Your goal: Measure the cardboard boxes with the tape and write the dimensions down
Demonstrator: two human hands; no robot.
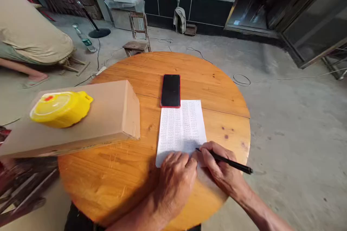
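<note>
A white sheet of paper (pixel 180 126) lies on the round wooden table (pixel 116 184), filled with rows of small handwritten characters. My right hand (pixel 221 164) is closed around a black pen (pixel 230 161), its tip touching the lower right part of the sheet. With fingers curled, my left hand (pixel 179 178) presses down on the sheet's lower edge, close beside my right hand. Its fingertips are partly hidden. A black-screened phone (pixel 170 91) with a red edge overlaps the top of the sheet.
To the left, a cardboard box (pixel 108 112) bears a yellow container (pixel 62 108) and overhangs the table edge. Beyond stand a small wooden chair (pixel 137 45) and a stand base (pixel 99 33). A bottle (pixel 84 38) lies near a seated person (pixel 29 25). Cables (pixel 242 79) cross the floor.
</note>
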